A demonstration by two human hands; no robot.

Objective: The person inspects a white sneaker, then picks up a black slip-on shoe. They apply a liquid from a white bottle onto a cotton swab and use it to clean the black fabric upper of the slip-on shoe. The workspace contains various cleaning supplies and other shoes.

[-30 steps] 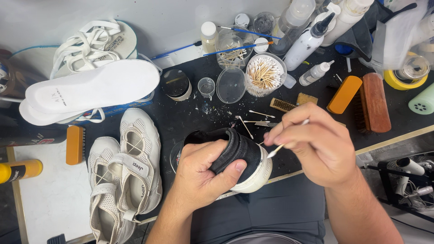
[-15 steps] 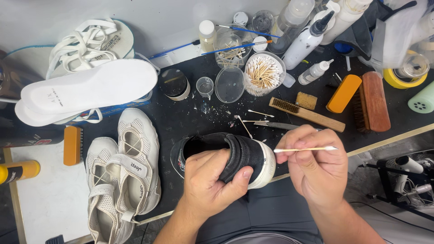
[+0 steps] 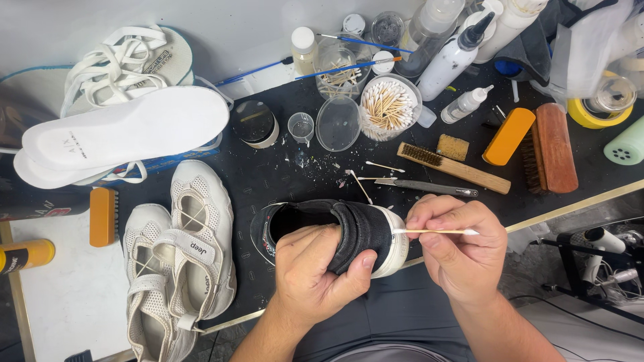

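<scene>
Swab [image 3: 436, 232] tip now against shoe [image 3: 362, 231]

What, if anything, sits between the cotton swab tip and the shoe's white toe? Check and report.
Nothing visible. The right hand holds the cotton swab level, and its left tip lies at the white toe of the black shoe, which the left hand grips. No tool or finger lies in that gap.

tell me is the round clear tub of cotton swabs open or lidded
Open. The round clear tub of cotton swabs shows bare swab tips at its mouth; a clear round lid lies beside it.
</scene>
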